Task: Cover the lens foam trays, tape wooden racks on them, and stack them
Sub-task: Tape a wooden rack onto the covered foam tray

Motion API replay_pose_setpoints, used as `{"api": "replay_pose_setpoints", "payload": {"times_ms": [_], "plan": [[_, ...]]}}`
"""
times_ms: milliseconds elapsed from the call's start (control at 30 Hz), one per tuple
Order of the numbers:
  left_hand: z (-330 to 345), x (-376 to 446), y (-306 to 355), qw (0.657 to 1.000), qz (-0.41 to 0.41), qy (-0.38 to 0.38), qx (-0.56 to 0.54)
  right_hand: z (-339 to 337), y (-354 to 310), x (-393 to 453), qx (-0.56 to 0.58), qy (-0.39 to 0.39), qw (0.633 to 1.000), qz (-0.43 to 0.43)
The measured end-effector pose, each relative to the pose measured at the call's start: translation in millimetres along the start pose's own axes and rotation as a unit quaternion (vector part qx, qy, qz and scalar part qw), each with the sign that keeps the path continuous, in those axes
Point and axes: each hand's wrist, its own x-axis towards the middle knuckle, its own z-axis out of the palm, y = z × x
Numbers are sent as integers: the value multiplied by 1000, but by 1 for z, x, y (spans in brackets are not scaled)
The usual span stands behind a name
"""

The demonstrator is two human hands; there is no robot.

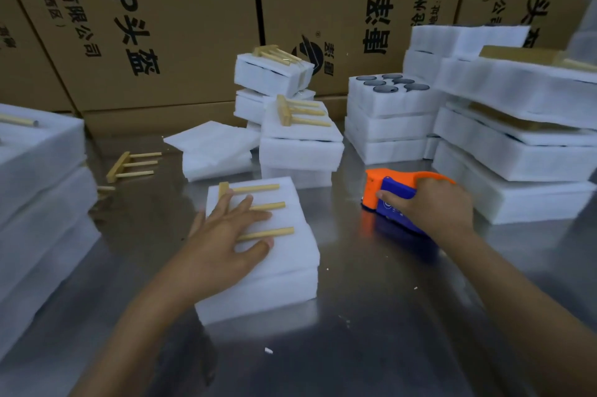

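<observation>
I see left hand (226, 235) flat, fingers spread, pressing wooden rack (258, 207) onto covered foam tray (284, 267). Right hand (433, 202) grasping tape dispenser (384, 193), apparently resting on table (371, 316).

Two bare forearms reach in from the near edge, one at the left and one at the right. No sleeve shows on either; both are uncovered from the near edge to the wrist. The left hand (226, 235) and the right hand (442, 206) wear no gloves. Short, unpainted fingernails show on the fingers (247, 201) of the left hand.
</observation>
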Motion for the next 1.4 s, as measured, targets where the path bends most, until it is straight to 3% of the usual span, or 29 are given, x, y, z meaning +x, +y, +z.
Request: {"api": "replay_pose_setpoints", "payload": {"times_ms": [67,133,233,300,400,533,633,700,967,1167,1300,1400], "plan": [[-2,2,6,999,-4,35,-2,-4,8,-5,13,11,1000,-23],[-5,7,17,993,26,115,-18,-10,17,-12,43,2,998,-38],[-5,21,45,977,68,174,-105,-26,25,-20,104,12,994,-32],[-6,36,69,976,64,129,-161,-41,24,-29,159,2,987,-25],[-5,67,100,962,-12,-4,-275,-61,20,-41,239,-33,970,-21],[2,92,120,837,-157,-123,-509,-80,20,-51,340,-102,935,-6],[6,97,118,769,-201,-254,-551,-86,26,-52,412,-146,899,19],[9,98,114,734,-201,-281,-585,-88,31,-53,425,-156,891,36],[4,99,107,757,-166,-207,-598,-91,37,-58,428,-168,887,48],[-1,100,108,822,-133,-157,-531,-94,33,-59,440,-176,880,40],[-7,98,108,845,-121,-186,-487,-99,27,-59,437,-181,881,28],[-9,97,106,863,-122,-161,-462,-100,23,-58,437,-182,881,19]]}}
